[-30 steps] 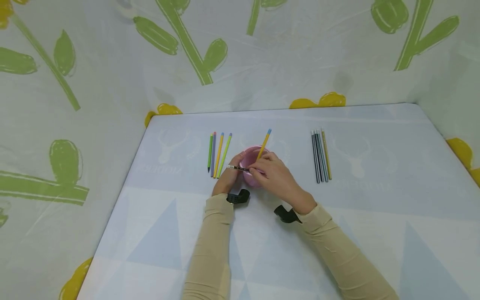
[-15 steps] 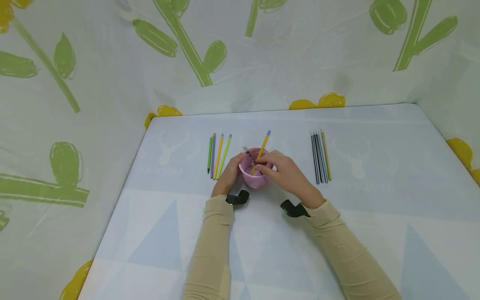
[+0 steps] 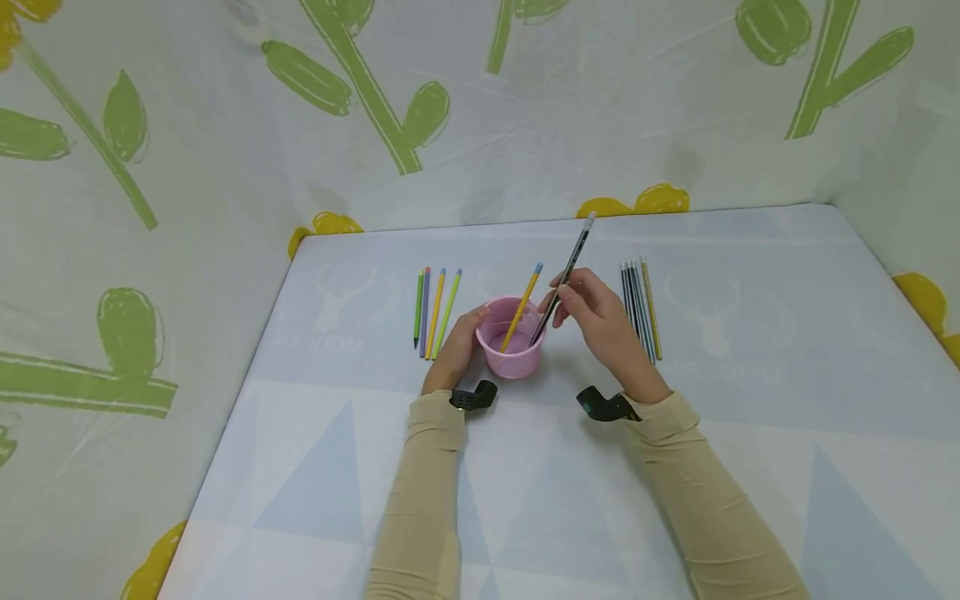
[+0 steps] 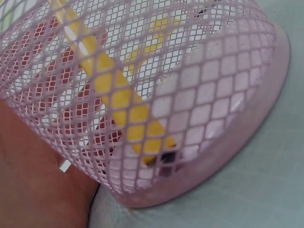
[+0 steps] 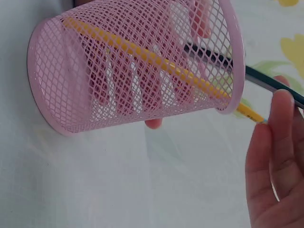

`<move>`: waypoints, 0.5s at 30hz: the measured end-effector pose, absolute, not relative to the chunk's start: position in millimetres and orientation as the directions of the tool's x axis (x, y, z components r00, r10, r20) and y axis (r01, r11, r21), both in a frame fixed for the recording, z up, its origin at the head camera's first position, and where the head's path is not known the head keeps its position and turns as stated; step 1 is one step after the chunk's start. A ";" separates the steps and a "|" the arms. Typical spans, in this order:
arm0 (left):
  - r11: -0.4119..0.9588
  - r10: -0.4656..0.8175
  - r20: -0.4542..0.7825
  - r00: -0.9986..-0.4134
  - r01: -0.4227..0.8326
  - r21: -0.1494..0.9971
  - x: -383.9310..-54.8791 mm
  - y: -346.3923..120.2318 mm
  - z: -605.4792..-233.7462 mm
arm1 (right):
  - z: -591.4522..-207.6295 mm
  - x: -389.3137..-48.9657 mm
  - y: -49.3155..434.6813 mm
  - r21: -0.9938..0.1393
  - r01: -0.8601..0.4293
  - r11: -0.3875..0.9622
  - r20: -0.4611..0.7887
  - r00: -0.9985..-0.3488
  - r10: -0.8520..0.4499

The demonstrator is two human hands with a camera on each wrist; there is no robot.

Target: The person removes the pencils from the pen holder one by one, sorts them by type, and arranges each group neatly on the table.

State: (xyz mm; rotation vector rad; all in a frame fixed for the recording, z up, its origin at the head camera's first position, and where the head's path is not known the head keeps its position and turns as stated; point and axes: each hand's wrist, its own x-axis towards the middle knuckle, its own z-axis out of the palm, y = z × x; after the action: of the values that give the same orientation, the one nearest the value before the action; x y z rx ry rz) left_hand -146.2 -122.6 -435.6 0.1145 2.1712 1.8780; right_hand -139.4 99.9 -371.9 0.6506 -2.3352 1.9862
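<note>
My left hand grips the left side of a pink mesh pencil cup, its fingers showing through the mesh in the right wrist view. Inside the cup leans a yellow pencil, blue at its top end; the left wrist view has its dark lower tip at the cup's bottom. Between thumb and fingers, my right hand pinches a black pencil with a white upper end. That pencil slants over the cup, and its lower end is inside the rim, above the bottom.
Left of the cup lie several coloured pencils, green, purple, yellow and lime. Several dark and grey pencils with a gold one lie to the right, partly behind the right hand. The pale patterned table meets a flower-printed wall covering.
My right hand has moved right and turned the black pencil from lying across the cup to standing steeply, with its white end up and lower end in the cup. The left hand stays.
</note>
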 end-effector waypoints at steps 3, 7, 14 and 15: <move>0.175 0.220 -0.155 -0.963 -0.117 0.977 -146.2 -123.1 -435.4 | -370.6 -139.9 102.1 -0.944 -0.329 0.013 0.314 -0.910 -0.270; 0.164 0.229 -0.142 -0.963 -0.106 0.981 -147.6 -123.1 -435.3 | -364.8 -137.8 103.6 -0.927 -0.354 -0.124 0.373 -0.906 -0.199; 0.142 0.245 -0.101 -0.964 -0.068 0.988 -149.6 -124.7 -437.1 | -362.0 -137.9 111.0 -0.880 -0.320 -0.352 0.363 -0.930 -0.061; 0.131 0.251 -0.088 -0.964 -0.056 0.990 -150.0 -125.0 -436.9 | -363.1 -139.1 112.6 -0.870 -0.314 -0.381 0.360 -0.931 -0.055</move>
State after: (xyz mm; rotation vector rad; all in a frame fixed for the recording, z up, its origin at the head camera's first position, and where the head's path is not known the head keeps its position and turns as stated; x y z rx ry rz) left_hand -150.0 -125.0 -436.9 0.1925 2.1744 1.9193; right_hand -139.1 112.6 -363.1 0.5003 -1.6471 2.4352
